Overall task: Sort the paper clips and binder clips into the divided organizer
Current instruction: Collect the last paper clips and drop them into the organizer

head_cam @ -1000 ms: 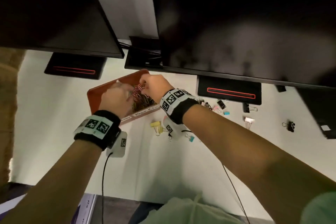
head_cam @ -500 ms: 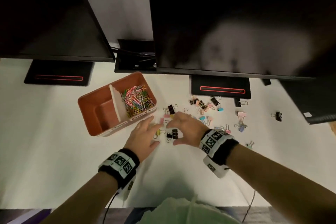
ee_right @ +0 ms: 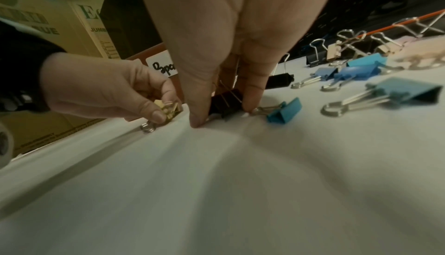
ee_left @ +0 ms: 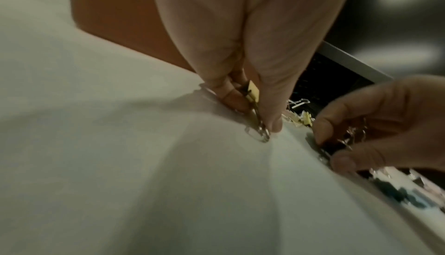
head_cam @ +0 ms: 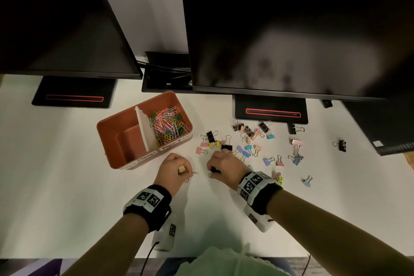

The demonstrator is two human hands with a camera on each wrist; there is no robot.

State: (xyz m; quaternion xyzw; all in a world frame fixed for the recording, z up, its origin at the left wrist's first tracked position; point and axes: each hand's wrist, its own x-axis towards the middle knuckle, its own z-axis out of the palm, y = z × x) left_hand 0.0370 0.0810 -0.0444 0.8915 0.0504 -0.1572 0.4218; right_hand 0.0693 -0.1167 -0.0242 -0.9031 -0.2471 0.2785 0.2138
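Low in the centre of the head view, the left hand (head_cam: 173,169) pinches a yellow binder clip (head_cam: 182,169) between thumb and curled fingers (ee_left: 226,95), the clip's wire loops touching the white bench (head_cam: 67,186). Just to its right, the right hand (head_cam: 226,167) closes thumb and fingers (ee_right: 253,91) on a black binder clip (ee_right: 225,103), which sits on the bench between the fingertips; a teal binder clip (ee_right: 285,110) lies just beside those fingertips in the right wrist view. Above and to the right of the hands, loose binder clips (head_cam: 248,139) in black, pink, yellow, blue and peach lie scattered over the bench toward the right of the frame. Up and left of the hands stands the orange divided organizer (head_cam: 112,141): its right compartment holds a heap of coloured paper clips (head_cam: 169,125), and its left compartment shows only bare floor. White handwritten labels run along its near wall; one begins "Paper", the other is too blurred to read. At the left edge of the right wrist view, a cardboard box (ee_right: 36,21) bears print with "JUMB" legible. Farthest up the frame, two dark monitors (head_cam: 291,29) stand on bases with red outlines.
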